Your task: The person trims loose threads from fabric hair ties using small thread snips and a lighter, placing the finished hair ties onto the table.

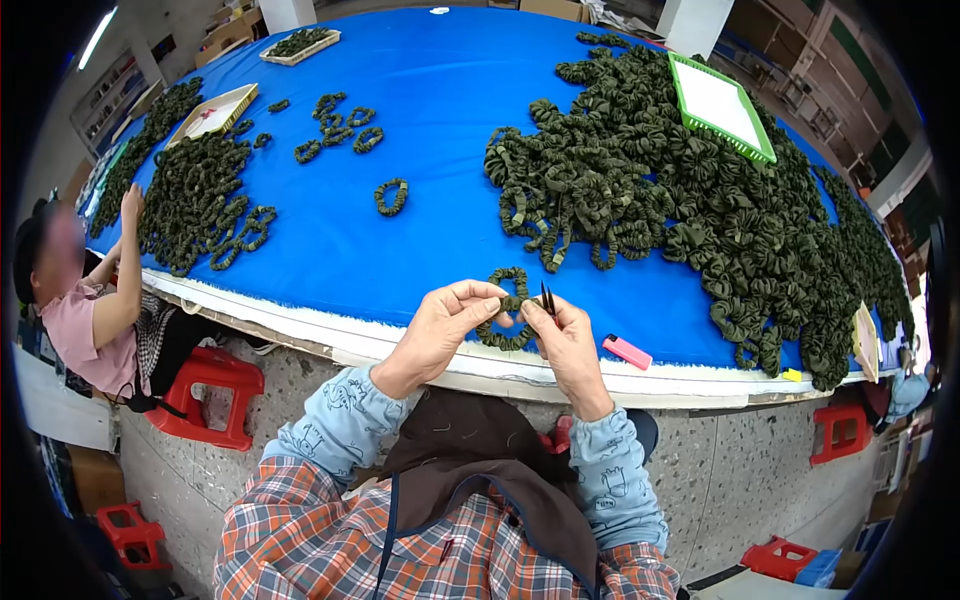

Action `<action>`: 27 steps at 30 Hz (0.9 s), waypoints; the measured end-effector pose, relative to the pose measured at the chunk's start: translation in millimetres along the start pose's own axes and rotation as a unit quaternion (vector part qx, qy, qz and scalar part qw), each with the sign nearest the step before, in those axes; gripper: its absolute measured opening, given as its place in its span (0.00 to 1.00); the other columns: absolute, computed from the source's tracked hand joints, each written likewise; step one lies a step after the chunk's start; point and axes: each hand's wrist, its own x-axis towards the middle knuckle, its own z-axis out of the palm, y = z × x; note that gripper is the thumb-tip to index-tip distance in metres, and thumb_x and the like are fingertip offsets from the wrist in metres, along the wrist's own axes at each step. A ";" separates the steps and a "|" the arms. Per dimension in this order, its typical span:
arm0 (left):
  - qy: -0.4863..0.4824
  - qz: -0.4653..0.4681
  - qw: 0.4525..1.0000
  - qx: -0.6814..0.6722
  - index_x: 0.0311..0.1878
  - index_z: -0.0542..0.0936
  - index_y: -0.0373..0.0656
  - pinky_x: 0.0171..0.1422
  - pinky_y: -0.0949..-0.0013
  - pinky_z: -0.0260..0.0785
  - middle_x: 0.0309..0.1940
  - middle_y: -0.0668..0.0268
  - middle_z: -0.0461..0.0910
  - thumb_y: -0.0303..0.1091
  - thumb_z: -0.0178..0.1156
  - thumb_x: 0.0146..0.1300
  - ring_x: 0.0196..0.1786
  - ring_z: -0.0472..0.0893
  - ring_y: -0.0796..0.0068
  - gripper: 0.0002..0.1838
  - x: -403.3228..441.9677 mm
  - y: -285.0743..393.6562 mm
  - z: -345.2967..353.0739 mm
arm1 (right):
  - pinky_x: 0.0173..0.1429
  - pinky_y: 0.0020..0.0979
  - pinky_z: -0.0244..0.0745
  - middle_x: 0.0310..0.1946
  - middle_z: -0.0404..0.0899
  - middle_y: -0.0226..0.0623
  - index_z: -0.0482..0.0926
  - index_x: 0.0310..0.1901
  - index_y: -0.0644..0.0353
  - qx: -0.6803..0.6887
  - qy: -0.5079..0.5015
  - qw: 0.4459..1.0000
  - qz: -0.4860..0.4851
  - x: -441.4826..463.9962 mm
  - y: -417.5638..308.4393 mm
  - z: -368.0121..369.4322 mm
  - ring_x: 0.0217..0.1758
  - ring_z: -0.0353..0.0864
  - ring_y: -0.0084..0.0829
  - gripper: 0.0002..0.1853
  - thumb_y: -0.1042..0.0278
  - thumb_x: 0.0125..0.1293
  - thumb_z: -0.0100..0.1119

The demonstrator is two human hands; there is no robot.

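A dark green scrunchie [508, 276] is stretched between my two hands above the blue-covered table edge. My left hand [440, 325] pinches its left side between thumb and fingers. On the other side, my right hand [570, 345] grips it with thumb and forefinger. Black thread snips [547, 299] also stick up from my right hand, points upward and slightly apart; their grip is hidden by the fingers. A pink lighter-like block [627, 351] lies just right of that hand. One loose scrunchie [391, 197] rests farther back on the cloth.
A large heap of scrunchies [640, 170] covers the right side, with a green-rimmed tray [768, 157] on it. At left, another person [115, 310] sits by a second pile [190, 195]. A red stool [240, 400] stands below. Cream trays [252, 92] sit behind.
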 end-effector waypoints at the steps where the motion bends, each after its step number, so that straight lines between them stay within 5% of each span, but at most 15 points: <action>1: 0.007 0.003 1.000 0.024 0.44 0.81 0.36 0.51 0.74 0.74 0.37 0.60 0.83 0.25 0.59 0.69 0.40 0.82 0.74 0.05 -1.0 0.0 -0.2 | 0.27 0.19 0.56 0.24 0.73 0.23 0.82 0.36 0.63 0.012 0.006 1.000 0.019 -0.5 0.7 0.9 0.25 0.62 0.14 0.09 0.66 0.69 0.61; 6: -0.025 -0.060 0.998 0.016 0.46 0.81 0.35 0.51 0.75 0.74 0.37 0.60 0.83 0.25 0.60 0.68 0.38 0.82 0.73 0.07 0.0 -2.9 -13.0 | 0.18 0.14 0.48 0.24 0.76 0.26 0.81 0.34 0.59 0.054 0.016 0.997 0.045 2.7 7.5 4.3 0.16 0.57 0.09 0.08 0.64 0.69 0.61; 12: -0.045 -0.099 0.991 -0.078 0.46 0.82 0.36 0.51 0.75 0.73 0.36 0.60 0.83 0.25 0.61 0.67 0.38 0.82 0.74 0.07 1.0 -5.1 -15.4 | 0.17 0.14 0.49 0.24 0.76 0.27 0.80 0.33 0.60 0.084 0.018 0.992 0.089 2.1 3.2 6.5 0.15 0.56 0.09 0.10 0.63 0.69 0.61; 16: 0.080 0.141 0.957 0.240 0.42 0.82 0.33 0.46 0.76 0.74 0.31 0.61 0.83 0.26 0.64 0.63 0.35 0.82 0.75 0.07 -7.4 -2.4 6.2 | 0.17 0.15 0.48 0.25 0.77 0.28 0.80 0.33 0.61 0.061 0.024 0.991 0.112 5.1 3.7 6.9 0.14 0.55 0.09 0.11 0.62 0.69 0.61; 21: 0.052 0.203 0.838 0.504 0.41 0.83 0.32 0.41 0.76 0.75 0.31 0.61 0.83 0.25 0.66 0.61 0.33 0.83 0.73 0.07 -11.0 -0.9 4.3 | 0.17 0.14 0.49 0.24 0.76 0.28 0.81 0.35 0.64 0.133 0.018 0.977 0.164 4.5 -9.9 13.3 0.14 0.56 0.10 0.12 0.63 0.70 0.59; 22: 0.052 0.202 0.839 0.503 0.41 0.83 0.32 0.41 0.76 0.75 0.31 0.61 0.83 0.25 0.66 0.61 0.33 0.83 0.73 0.07 -10.5 -2.2 2.1 | 0.17 0.14 0.49 0.24 0.76 0.28 0.81 0.35 0.64 0.132 0.019 0.977 0.166 4.2 -9.6 13.0 0.14 0.56 0.10 0.12 0.63 0.70 0.59; 25: 0.017 0.012 0.989 0.149 0.40 0.84 0.33 0.37 0.76 0.76 0.32 0.61 0.85 0.21 0.65 0.60 0.32 0.83 0.74 0.06 -2.2 -8.4 -15.1 | 0.20 0.19 0.54 0.26 0.77 0.28 0.83 0.39 0.64 0.140 -0.025 0.987 0.077 5.0 -9.3 11.4 0.16 0.59 0.14 0.10 0.64 0.69 0.60; 27: 0.004 -0.051 0.998 0.022 0.40 0.85 0.34 0.36 0.76 0.76 0.32 0.61 0.85 0.19 0.64 0.60 0.32 0.83 0.74 0.06 0.6 -5.8 -18.9 | 0.21 0.20 0.55 0.26 0.77 0.29 0.83 0.40 0.64 0.142 -0.040 0.988 0.046 6.2 -8.4 11.8 0.17 0.60 0.15 0.10 0.64 0.69 0.61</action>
